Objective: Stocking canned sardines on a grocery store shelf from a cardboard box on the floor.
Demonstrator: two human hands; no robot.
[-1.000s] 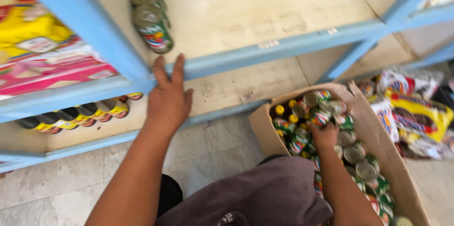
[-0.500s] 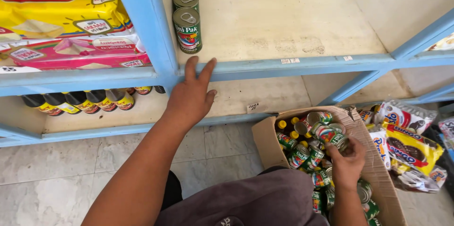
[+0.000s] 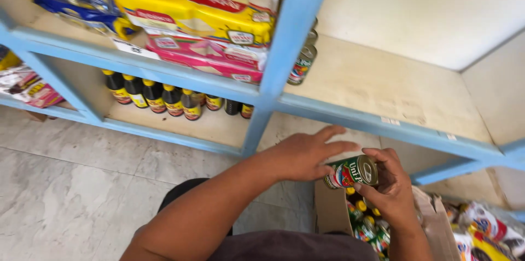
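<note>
the right hand (image 3: 391, 187) has come up from the cardboard box (image 3: 328, 217) gripping a green-labelled can (image 3: 351, 172), and the left hand (image 3: 303, 154), open, has left the shelf edge (image 3: 383, 124) to touch it.

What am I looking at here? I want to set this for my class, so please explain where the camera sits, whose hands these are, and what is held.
The camera is worn on a person's head and looks down, so both arms are that person's own. The right hand holds a small green and red can on its side; the left hand touches the can's other end. Below is a cardboard box filled with similar cans. Ahead stands a blue shelf with a row of cans, yellow and pink packages, and dark bottles with yellow caps on the lower level.
</note>
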